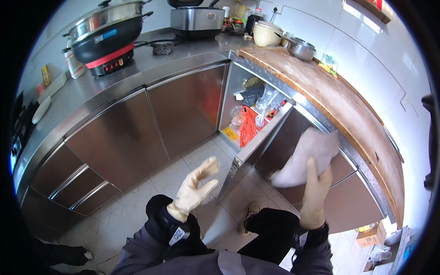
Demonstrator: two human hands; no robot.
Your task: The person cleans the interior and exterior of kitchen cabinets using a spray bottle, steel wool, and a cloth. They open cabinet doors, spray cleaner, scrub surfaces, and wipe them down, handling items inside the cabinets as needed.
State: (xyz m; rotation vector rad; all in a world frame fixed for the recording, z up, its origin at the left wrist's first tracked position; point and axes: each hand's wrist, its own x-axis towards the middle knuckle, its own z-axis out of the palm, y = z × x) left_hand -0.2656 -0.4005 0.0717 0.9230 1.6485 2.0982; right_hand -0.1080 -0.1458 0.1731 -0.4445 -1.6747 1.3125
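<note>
A pale cloth (306, 160), blurred by motion, hangs from my right hand (316, 192), which wears a cream glove. It is in front of the brown cabinet fronts under the wooden board. My left hand (196, 189), gloved the same way, holds nothing; its thumb and fingers are apart. Between the hands stands an open cabinet door (254, 147). Inside the corner cabinet (228, 113) lie a red plastic bag (249, 125), clear plastic bags (268, 98), a black bag (252, 94) and a yellow item (230, 133).
An electric pot with a steamer (106, 37) and a steel rice cooker (197, 20) stand on the metal counter (137, 74). A large wooden board (319, 89) bears a small steel pot (300, 48). A cardboard box (371, 235) sits at lower right. Another person's leg (63, 253) shows at lower left.
</note>
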